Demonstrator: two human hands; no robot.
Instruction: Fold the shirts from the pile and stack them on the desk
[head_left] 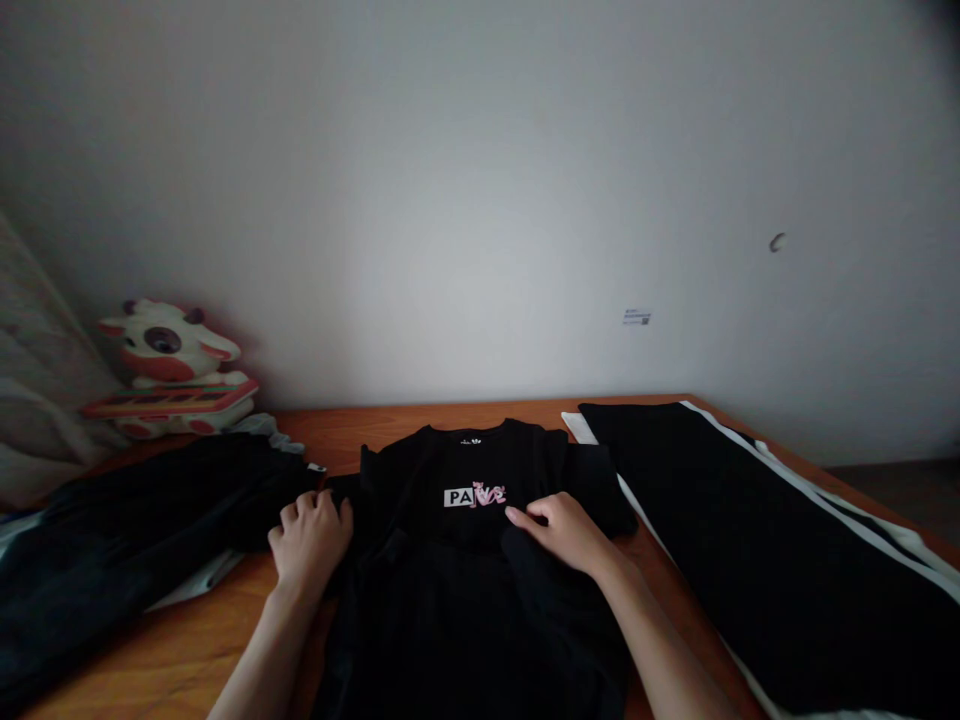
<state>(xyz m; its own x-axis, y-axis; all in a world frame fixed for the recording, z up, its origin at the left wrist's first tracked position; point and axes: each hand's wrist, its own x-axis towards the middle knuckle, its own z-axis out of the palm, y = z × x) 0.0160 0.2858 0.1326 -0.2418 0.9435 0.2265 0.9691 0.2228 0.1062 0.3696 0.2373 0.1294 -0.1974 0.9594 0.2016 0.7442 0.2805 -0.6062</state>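
Note:
A black T-shirt (450,600) lies face up on the table, its collar toward the wall. Its chest carries a white box with "PA" lettering and a pink cartoon figure. At the sleeve on the left, my left hand (311,535) curls its fingers down on the dark cloth; the fingertips are partly hidden. My right hand (566,530) is closed over the shirt just below and right of the print, with thumb and fingers on a raised fold. The fabric is creased below the print.
Dark clothes (150,530) lie heaped on the left. A cow-shaped toy keyboard (176,370) stands behind them near a pale curtain (37,350). Flat black and white garments (720,520) are stacked on the right of the wooden table (330,432), which meets the wall (480,220).

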